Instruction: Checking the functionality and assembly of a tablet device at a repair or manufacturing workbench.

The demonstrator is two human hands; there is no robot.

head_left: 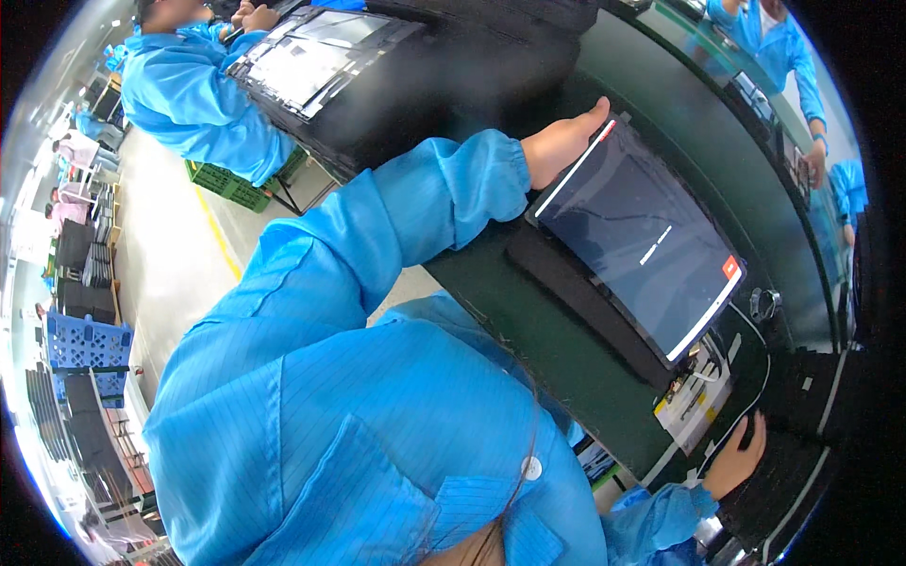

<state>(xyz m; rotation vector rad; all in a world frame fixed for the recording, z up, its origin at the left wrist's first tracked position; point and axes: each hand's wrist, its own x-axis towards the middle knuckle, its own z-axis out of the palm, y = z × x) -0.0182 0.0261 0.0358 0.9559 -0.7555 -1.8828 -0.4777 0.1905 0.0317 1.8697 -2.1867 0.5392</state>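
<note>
A flat display panel (651, 245) lies tilted on the dark green bench. Its lit dark screen has a small pale line of print, white edge strips and red tabs at two corners. My left hand (566, 146) grips its far left edge, some fingers hidden behind it. My right hand (741, 459) is beyond the near right end of the panel, over a black surface, fingers apart with nothing seen in them. Between them, a yellowish circuit board (694, 404) with cables sits by the panel's lower corner. A thin white cable (766, 363) curves past my right hand.
A black padded strip (576, 297) lies under the panel. A clear ring-shaped item (765, 303) sits right of it. Another panel (321, 52) lies at the upper left, beside a seated co-worker (203, 104). A glass partition (698, 47) runs along the far side, with people beyond.
</note>
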